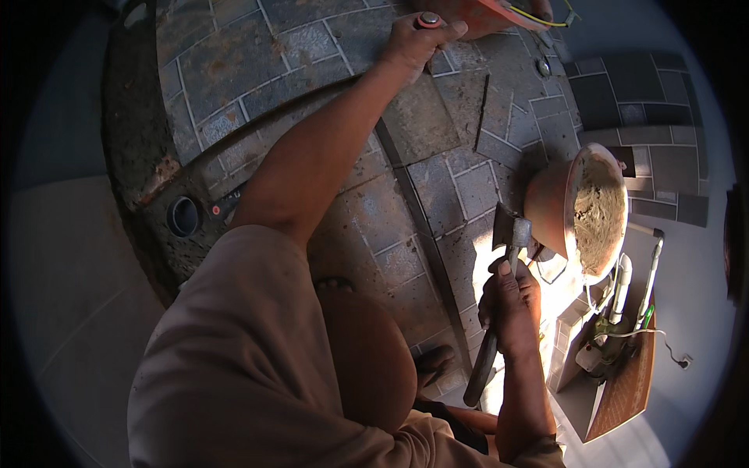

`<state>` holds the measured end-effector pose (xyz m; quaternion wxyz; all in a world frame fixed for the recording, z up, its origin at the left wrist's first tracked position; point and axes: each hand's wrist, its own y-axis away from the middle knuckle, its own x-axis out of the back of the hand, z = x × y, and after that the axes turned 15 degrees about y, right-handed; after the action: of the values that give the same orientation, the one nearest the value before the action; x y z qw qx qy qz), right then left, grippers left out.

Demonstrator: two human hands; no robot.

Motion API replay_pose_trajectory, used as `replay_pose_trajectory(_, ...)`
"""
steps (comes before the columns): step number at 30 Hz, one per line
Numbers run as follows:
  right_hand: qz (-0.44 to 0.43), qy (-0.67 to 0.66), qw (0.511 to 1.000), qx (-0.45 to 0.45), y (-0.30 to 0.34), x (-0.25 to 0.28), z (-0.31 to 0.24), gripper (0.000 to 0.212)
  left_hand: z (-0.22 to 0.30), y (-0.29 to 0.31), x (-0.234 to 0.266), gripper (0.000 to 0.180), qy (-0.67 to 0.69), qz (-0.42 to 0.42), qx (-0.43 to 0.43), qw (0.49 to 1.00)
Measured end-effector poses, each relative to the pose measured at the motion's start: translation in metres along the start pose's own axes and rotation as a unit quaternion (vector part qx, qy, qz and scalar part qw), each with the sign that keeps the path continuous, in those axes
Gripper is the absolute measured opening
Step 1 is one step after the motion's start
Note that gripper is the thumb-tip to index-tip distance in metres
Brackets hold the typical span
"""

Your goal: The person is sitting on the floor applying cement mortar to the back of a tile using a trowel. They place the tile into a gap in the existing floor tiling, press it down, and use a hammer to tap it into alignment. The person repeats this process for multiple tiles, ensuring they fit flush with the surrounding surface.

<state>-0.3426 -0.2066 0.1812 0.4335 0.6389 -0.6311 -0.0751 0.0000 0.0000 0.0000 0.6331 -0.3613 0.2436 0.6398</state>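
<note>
My left hand (413, 51) reaches far forward, wrapped round an orange-handled tool (428, 21) with a round metal cap at its end. The rest of that tool is mostly hidden by the hand. Just beyond it is a red container (476, 14), cut off by the top of the view. Nearer my body on the right, my right hand (511, 304) grips a hammer (484, 365) by its handle, with the metal head pointing up and away. Close to that head stands a bucket (550, 199), tilted toward the right, with grey-brown mortar (599, 218) in it.
Patterned tiles (460, 187) cover the floor, crossed by a dark gap. A round pipe opening (183, 216) lies at the left beside another tool (226, 204). White pipes (622, 288) and a pump (597, 351) stand at the right beside a brown panel (624, 398). My bare foot (433, 363) is below.
</note>
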Motion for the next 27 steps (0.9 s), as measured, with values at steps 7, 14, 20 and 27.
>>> replay_pose_trajectory(7,0.010,-0.126,0.977,0.170,-0.035,-0.015,-0.056,0.038,-0.001,-0.001,0.009,0.029,-0.025,-0.015,-0.014,0.999)
replay_pose_trajectory(14,0.124,0.155,0.927,0.317,-0.098,-0.020,-0.130,0.032,-0.008,0.004,0.001,0.025,-0.029,-0.021,-0.028,0.999)
replay_pose_trajectory(20,0.304,0.351,0.698,0.546,-0.152,-0.022,-0.171,0.034,-0.002,0.014,-0.021,0.024,0.011,-0.062,-0.035,0.997)
replay_pose_trajectory(27,0.168,0.411,0.746,0.497,-0.181,-0.033,-0.205,0.021,-0.024,-0.003,0.012,0.028,-0.098,-0.059,-0.049,0.992)
